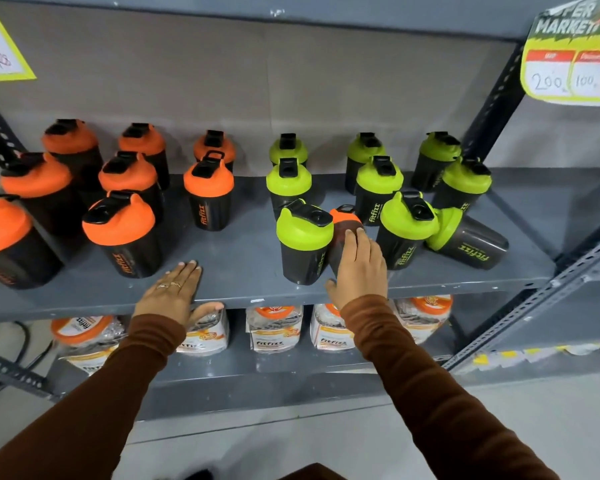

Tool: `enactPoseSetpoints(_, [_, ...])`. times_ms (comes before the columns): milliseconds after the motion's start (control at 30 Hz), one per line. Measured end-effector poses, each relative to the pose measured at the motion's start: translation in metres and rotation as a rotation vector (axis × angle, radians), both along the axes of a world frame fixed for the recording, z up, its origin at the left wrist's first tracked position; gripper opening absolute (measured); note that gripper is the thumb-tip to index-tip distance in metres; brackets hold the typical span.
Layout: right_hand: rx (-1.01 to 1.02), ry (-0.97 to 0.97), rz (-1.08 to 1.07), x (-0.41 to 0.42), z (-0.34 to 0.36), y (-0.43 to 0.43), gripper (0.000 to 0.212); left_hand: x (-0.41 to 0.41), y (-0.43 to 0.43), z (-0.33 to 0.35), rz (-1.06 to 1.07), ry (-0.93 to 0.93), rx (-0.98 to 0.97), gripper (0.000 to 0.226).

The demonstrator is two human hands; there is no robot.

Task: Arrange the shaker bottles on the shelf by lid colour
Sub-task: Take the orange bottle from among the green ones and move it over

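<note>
Lower shelf (pixel 222 382), nearest: packaged bottles in clear wrap (pixel 274 329), orange lids showing, in a row under the front edge of the shelf (pixel 243 258) above.

Left hand (pixel 172 294): flat on the front edge of the shelf, fingers spread and extended, thumb hooked below the lip; holds nothing. Two rings on the fingers. Brown sleeve (pixel 94 403).

Right hand (pixel 359 268): wrapped around the dark body of an orange-lidded bottle (pixel 343 220), fingers over its upper part, thumb low near the front edge. This bottle stands in the right half of the shelf, between two green-lidded bottles and close against both.

Front row, right half: green-lidded bottle (pixel 303 237) just left of the held one; another green-lidded bottle (pixel 406 226) just right; past it, a green-lidded bottle lying on its side (pixel 465 242), lid towards the upright neighbour.

Front row, left half: orange-lidded bottles (pixel 122 230), upright, running to the left edge.

Middle and back rows: orange lids at left, green lids (pixel 288 181) at right, all upright, up to the back wall.

Above, at the right upright: price tag (pixel 568 53), handwritten "200" and "100".
</note>
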State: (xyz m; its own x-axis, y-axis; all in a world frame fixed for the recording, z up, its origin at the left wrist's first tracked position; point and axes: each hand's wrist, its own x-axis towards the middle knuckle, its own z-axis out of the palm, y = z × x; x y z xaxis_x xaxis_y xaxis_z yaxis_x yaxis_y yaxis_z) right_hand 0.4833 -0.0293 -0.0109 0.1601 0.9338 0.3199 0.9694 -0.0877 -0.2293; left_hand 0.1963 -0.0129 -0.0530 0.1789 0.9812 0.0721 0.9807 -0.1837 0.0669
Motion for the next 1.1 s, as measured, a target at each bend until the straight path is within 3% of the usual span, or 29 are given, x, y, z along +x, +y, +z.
enactPoseSetpoints(100, [-0.004,0.019,-0.055,0.004,-0.002,0.003,0.085,-0.001,0.001,0.001,-0.007,0.008,-0.019,0.134])
enactPoseSetpoints(400, [0.244,-0.049,-0.028,0.011,-0.019,-0.031,0.087,-0.004,0.003,0.0,-0.028,0.03,-0.037,0.133])
enactPoseSetpoints(533, [0.298,0.059,-0.019,0.015,-0.031,-0.055,0.072,-0.005,0.004,-0.002,-0.043,0.034,-0.023,0.132])
enactPoseSetpoints(700, [0.462,0.224,-0.067,0.012,-0.026,-0.074,0.071,-0.006,0.004,-0.003,-0.039,0.055,-0.02,0.133])
enactPoseSetpoints(900, [0.837,0.742,-0.018,-0.012,0.024,-0.076,0.077,-0.004,0.002,0.0,-0.04,0.059,-0.02,0.105])
enactPoseSetpoints(1000, [0.852,1.394,0.115,-0.04,0.061,-0.071,0.066,-0.004,0.002,0.001,-0.028,0.051,-0.012,0.12])
enactPoseSetpoints(1067, [0.762,1.933,0.21,-0.059,0.075,-0.065,0.057,-0.004,0.003,0.001,-0.035,0.051,-0.027,0.131])
enactPoseSetpoints(1100, [0.681,2.113,0.277,-0.067,0.077,-0.061,0.055,-0.004,0.003,0.001,-0.037,0.051,-0.03,0.131])
